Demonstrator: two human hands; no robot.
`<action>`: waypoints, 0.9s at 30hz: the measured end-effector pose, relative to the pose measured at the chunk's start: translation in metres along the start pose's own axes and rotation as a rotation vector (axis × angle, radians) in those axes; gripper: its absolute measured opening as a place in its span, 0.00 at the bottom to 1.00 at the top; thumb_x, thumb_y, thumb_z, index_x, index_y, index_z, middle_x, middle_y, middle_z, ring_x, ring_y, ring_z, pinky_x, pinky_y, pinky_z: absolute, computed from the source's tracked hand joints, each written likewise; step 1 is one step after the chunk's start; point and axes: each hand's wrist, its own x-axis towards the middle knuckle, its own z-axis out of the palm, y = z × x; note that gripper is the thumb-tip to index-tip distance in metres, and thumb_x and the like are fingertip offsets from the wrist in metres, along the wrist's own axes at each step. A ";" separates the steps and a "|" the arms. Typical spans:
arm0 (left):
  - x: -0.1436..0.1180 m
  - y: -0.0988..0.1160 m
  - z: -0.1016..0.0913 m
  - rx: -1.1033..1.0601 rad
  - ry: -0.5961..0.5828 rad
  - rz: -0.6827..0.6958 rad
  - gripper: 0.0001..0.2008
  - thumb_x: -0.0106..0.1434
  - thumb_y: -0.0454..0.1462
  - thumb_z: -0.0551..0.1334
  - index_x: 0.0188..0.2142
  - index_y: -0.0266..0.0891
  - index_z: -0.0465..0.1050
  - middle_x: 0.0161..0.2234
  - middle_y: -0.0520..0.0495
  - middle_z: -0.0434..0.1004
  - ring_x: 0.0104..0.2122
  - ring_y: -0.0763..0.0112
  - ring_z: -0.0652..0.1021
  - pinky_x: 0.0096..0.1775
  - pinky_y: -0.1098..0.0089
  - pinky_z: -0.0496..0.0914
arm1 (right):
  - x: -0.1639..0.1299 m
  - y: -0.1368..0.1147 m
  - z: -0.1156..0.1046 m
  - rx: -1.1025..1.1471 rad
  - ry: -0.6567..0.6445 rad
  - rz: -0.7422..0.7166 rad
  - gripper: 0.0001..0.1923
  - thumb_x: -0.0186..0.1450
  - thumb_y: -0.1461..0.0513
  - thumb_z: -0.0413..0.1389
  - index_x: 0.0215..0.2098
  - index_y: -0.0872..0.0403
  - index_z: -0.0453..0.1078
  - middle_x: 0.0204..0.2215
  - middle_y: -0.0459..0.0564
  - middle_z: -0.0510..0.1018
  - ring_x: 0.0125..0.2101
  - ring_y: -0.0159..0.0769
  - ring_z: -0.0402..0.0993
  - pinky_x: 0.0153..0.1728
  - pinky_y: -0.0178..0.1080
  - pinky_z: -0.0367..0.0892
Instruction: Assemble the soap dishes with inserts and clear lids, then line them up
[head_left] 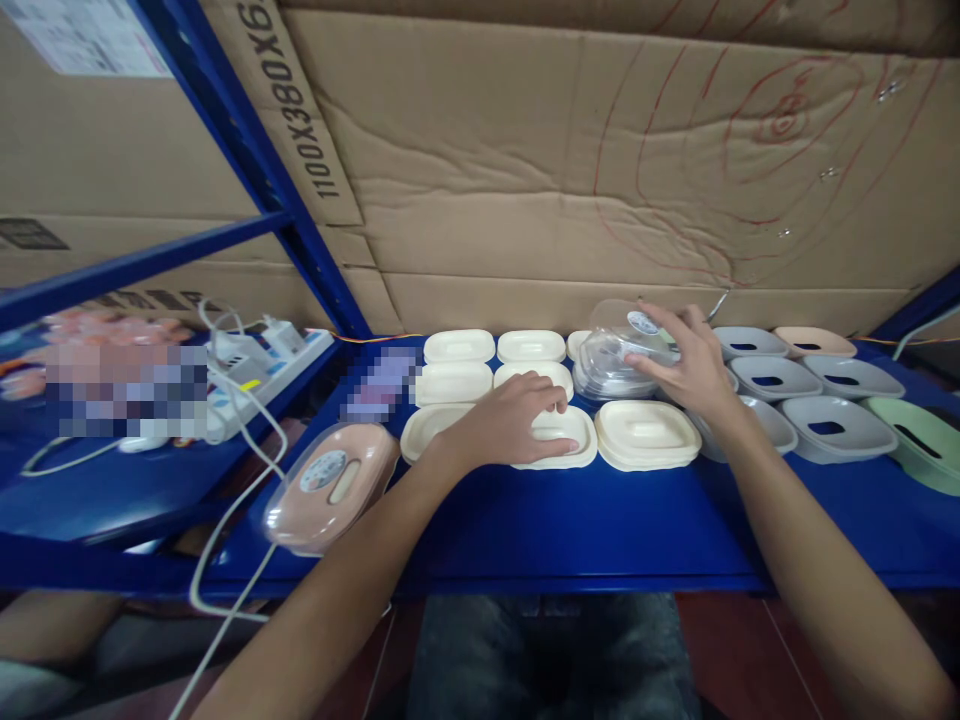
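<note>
My right hand (pixel 686 355) pinches a clear plastic lid (pixel 616 318) with a round sticker, tilted above a stack of clear lids (pixel 611 375). My left hand (pixel 517 420) is over a cream oval dish (pixel 559 428) in the front row, fingers curved and thumb apart. It partly covers that dish; whether it grips it does not show. Other cream dishes stand around, including a stacked-looking one (pixel 649 432) to the right and one (pixel 427 430) to the left. A pink soap box with a clear lid (pixel 330 485) lies by my left forearm.
Grey dishes (pixel 836 428), a green dish (pixel 922 440) and a peach dish (pixel 814 342) stand at the right on the blue shelf (pixel 562 540). White cables (pixel 206 560) and a power strip (pixel 274 365) are at the left. Cardboard (pixel 487 150) forms the back.
</note>
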 end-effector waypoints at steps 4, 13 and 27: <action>0.001 0.000 0.003 -0.013 0.057 0.021 0.21 0.67 0.51 0.73 0.52 0.42 0.75 0.52 0.42 0.81 0.56 0.50 0.77 0.62 0.51 0.67 | 0.001 -0.007 -0.002 0.007 0.039 -0.004 0.38 0.70 0.40 0.63 0.73 0.43 0.69 0.59 0.59 0.76 0.58 0.59 0.76 0.60 0.66 0.73; 0.009 0.007 0.001 -0.762 0.288 -0.079 0.24 0.72 0.53 0.68 0.59 0.42 0.72 0.50 0.39 0.85 0.48 0.57 0.84 0.50 0.57 0.76 | 0.001 -0.049 -0.008 0.085 0.040 -0.170 0.43 0.68 0.39 0.67 0.75 0.45 0.68 0.62 0.61 0.74 0.62 0.60 0.74 0.64 0.64 0.71; 0.013 -0.003 -0.017 -1.264 0.585 -0.472 0.22 0.55 0.36 0.71 0.49 0.34 0.75 0.30 0.50 0.81 0.27 0.64 0.85 0.31 0.66 0.77 | -0.004 -0.077 -0.036 0.074 0.020 -0.214 0.14 0.75 0.53 0.64 0.56 0.49 0.78 0.52 0.58 0.81 0.54 0.53 0.79 0.57 0.57 0.74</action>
